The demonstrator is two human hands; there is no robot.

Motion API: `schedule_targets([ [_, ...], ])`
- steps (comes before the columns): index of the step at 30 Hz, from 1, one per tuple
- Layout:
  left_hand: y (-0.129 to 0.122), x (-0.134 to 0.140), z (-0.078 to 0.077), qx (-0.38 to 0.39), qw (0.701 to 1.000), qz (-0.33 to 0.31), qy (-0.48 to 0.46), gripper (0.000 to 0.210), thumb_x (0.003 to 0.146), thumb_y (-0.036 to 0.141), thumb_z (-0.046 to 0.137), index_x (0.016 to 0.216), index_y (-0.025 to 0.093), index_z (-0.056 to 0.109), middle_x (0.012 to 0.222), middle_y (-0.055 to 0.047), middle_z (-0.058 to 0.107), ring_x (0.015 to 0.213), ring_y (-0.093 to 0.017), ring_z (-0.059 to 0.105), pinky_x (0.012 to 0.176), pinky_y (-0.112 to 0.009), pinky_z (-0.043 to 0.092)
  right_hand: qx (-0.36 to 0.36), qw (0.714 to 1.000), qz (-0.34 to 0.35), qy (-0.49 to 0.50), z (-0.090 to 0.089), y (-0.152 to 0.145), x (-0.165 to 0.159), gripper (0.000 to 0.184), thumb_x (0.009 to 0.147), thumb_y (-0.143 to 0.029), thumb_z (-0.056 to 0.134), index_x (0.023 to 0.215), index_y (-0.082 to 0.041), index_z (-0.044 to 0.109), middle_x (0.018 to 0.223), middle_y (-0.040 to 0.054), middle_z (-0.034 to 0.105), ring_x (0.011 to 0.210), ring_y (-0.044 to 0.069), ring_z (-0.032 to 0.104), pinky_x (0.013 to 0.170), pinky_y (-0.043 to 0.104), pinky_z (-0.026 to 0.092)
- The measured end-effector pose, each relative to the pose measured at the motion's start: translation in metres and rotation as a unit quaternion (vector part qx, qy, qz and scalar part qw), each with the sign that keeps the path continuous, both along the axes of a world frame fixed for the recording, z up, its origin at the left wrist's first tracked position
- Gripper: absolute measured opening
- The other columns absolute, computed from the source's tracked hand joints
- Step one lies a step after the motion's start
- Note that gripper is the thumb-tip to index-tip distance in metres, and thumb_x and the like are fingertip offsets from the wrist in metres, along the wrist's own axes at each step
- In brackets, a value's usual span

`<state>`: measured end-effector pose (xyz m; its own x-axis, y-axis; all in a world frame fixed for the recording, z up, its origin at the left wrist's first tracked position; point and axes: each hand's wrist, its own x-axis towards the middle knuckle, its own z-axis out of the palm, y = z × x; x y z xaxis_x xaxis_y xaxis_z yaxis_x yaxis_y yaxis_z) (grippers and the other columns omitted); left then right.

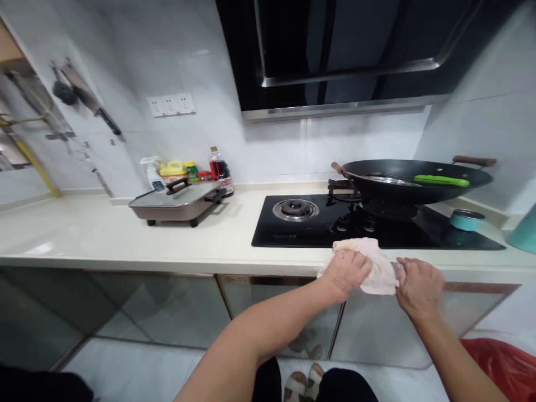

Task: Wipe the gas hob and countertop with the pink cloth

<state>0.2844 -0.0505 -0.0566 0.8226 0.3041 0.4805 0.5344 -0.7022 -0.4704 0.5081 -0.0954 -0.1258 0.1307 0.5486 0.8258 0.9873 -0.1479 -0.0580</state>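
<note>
A pale pinkish cloth [379, 271] hangs between my two hands at the counter's front edge, just before the black gas hob [285, 237]. My left hand [347, 271] has its fingers bent over the cloth's left part. At the right end, my right hand [421, 285] grips a bunched corner; that hand is a little blurred. Behind them on the hob's right side rests a large black wok [402, 192] with wooden handles. Inside the wok lie a bright green long item [441, 180] and a shiny metal piece [385, 179]. The left burner [296, 209] is uncovered.
An electric pan [171, 211] with a glass lid stands left on the white counter [87, 229]. Bottles, including a soy sauce bottle [221, 172], stand behind it. A turquoise tin [467, 220] sits at the hob's right. The range hood [343, 56] overhangs. A red bag [502, 365] lies lower right.
</note>
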Motion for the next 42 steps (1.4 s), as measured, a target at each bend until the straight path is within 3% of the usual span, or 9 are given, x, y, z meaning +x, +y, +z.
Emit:
schedule_targets([
  [4, 0.004, -0.043, -0.004, 0.009, 1.000, -0.019, 0.001, 0.032, 0.106, 0.017, 0.040, 0.132, 0.015, 0.058, 0.106, -0.014, 0.063, 0.097, -0.025, 0.057, 0.081, -0.042, 0.040, -0.012, 1.000, 0.021, -0.012, -0.001, 0.000, 0.009, 0.046, 0.102, -0.043, 0.037, 0.109, -0.012, 0.071, 0.107, 0.0191, 0.070, 0.103, 0.034, 0.060, 0.089, 0.047, 0.043],
  [9, 0.011, -0.127, -0.009, 0.028, 1.000, -0.003, -0.008, 0.034, 0.105, 0.020, 0.042, 0.137, 0.017, 0.054, 0.111, -0.013, 0.063, 0.099, -0.025, 0.057, 0.084, -0.043, 0.042, -0.012, 0.999, 0.043, 0.001, 0.003, -0.002, 0.011, 0.050, 0.099, -0.045, 0.036, 0.108, -0.014, 0.074, 0.101, 0.0214, 0.071, 0.097, 0.038, 0.061, 0.084, 0.051, 0.045],
  [16, 0.016, -0.313, 0.004, -0.014, 0.998, 0.065, -0.013, 0.035, 0.100, 0.040, 0.054, 0.129, 0.021, 0.059, 0.119, -0.015, 0.064, 0.107, -0.026, 0.058, 0.085, -0.040, 0.046, -0.004, 0.998, 0.052, 0.022, 0.005, 0.000, 0.011, 0.049, 0.095, -0.049, 0.036, 0.101, -0.020, 0.075, 0.090, 0.0224, 0.068, 0.087, 0.040, 0.061, 0.076, 0.053, 0.041],
  [20, 0.013, -0.424, 0.018, -0.044, 0.986, 0.156, -0.023, 0.038, 0.092, 0.036, 0.063, 0.127, 0.021, 0.062, 0.123, -0.016, 0.065, 0.114, -0.029, 0.058, 0.092, -0.042, 0.048, -0.002, 0.999, 0.027, 0.025, 0.000, 0.004, 0.011, 0.052, 0.094, -0.052, 0.034, 0.097, -0.019, 0.075, 0.090, 0.0224, 0.068, 0.083, 0.038, 0.059, 0.075, 0.051, 0.040],
  [25, 0.007, -0.499, 0.036, -0.081, 0.968, 0.237, -0.026, 0.044, 0.084, 0.024, 0.064, 0.127, 0.019, 0.061, 0.128, -0.017, 0.064, 0.119, -0.031, 0.059, 0.100, -0.044, 0.048, -0.011, 1.000, 0.013, 0.001, -0.001, 0.006, 0.008, 0.056, 0.099, -0.050, 0.031, 0.099, -0.013, 0.073, 0.096, 0.0229, 0.070, 0.087, 0.034, 0.059, 0.079, 0.047, 0.040],
  [29, 0.003, -0.505, 0.039, -0.063, 0.962, 0.267, -0.010, 0.049, 0.077, 0.020, 0.065, 0.126, 0.017, 0.059, 0.126, -0.018, 0.064, 0.119, -0.033, 0.059, 0.099, -0.043, 0.048, -0.010, 1.000, 0.009, 0.011, 0.005, 0.004, -0.003, 0.046, 0.102, -0.043, 0.036, 0.102, -0.013, 0.071, 0.099, 0.0190, 0.070, 0.092, 0.031, 0.059, 0.084, 0.045, 0.042],
  [33, 0.002, -0.476, 0.039, -0.023, 0.961, 0.276, 0.020, 0.051, 0.072, 0.015, 0.067, 0.123, 0.016, 0.061, 0.121, -0.017, 0.067, 0.113, -0.035, 0.061, 0.089, -0.041, 0.049, 0.008, 0.999, -0.020, 0.028, 0.010, 0.001, -0.021, 0.040, 0.103, -0.039, 0.038, 0.105, -0.013, 0.069, 0.101, 0.0162, 0.067, 0.099, 0.029, 0.056, 0.090, 0.044, 0.042],
  [37, 0.006, -0.403, 0.033, 0.009, 0.972, 0.232, 0.042, 0.042, 0.076, 0.014, 0.068, 0.118, 0.016, 0.065, 0.114, -0.015, 0.069, 0.106, -0.033, 0.062, 0.086, -0.041, 0.048, 0.017, 0.999, -0.024, 0.041, 0.013, 0.001, -0.029, 0.036, 0.104, -0.037, 0.039, 0.108, -0.015, 0.067, 0.106, 0.0148, 0.067, 0.102, 0.029, 0.056, 0.095, 0.045, 0.042],
  [42, 0.007, -0.270, 0.018, 0.047, 0.983, 0.179, 0.019, 0.026, 0.090, 0.018, 0.063, 0.115, 0.017, 0.068, 0.106, -0.013, 0.069, 0.098, -0.030, 0.062, 0.080, -0.041, 0.048, 0.008, 0.992, 0.062, 0.105, 0.026, -0.007, -0.025, 0.034, 0.102, -0.040, 0.041, 0.108, -0.017, 0.065, 0.105, 0.0133, 0.067, 0.107, 0.030, 0.058, 0.100, 0.048, 0.044],
])
